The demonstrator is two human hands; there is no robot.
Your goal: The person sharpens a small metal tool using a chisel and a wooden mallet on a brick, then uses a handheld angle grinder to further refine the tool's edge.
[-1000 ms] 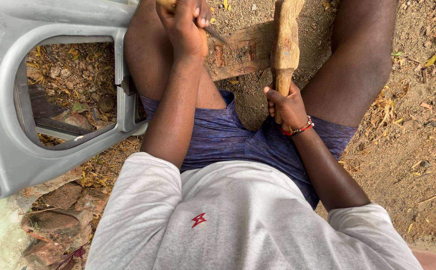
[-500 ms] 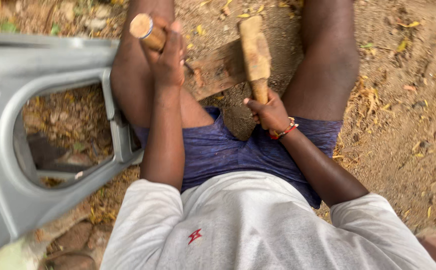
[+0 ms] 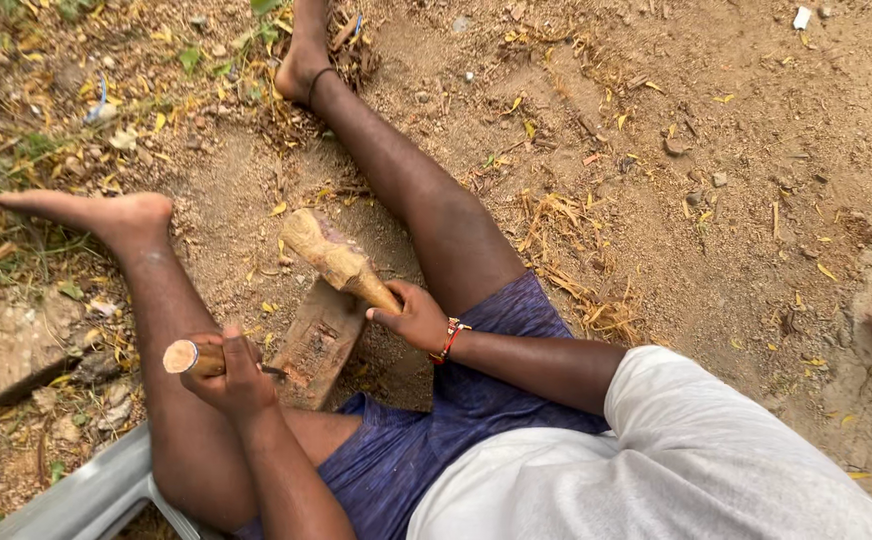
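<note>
right hand (image 3: 418,318) fingers wrapped tight round wooden mallet (image 3: 336,260) handle, head-heavy, stiff | left hand (image 3: 236,375) fingers clenched on chisel (image 3: 201,357); keep your grip at its wooden handle | wood block (image 3: 318,340) on the ground between your legs

Bare dirt (image 3: 756,200) open at right; legs flank wood block (image 3: 318,340) at centre; grey chair (image 3: 86,500) blocks lower left.
</note>
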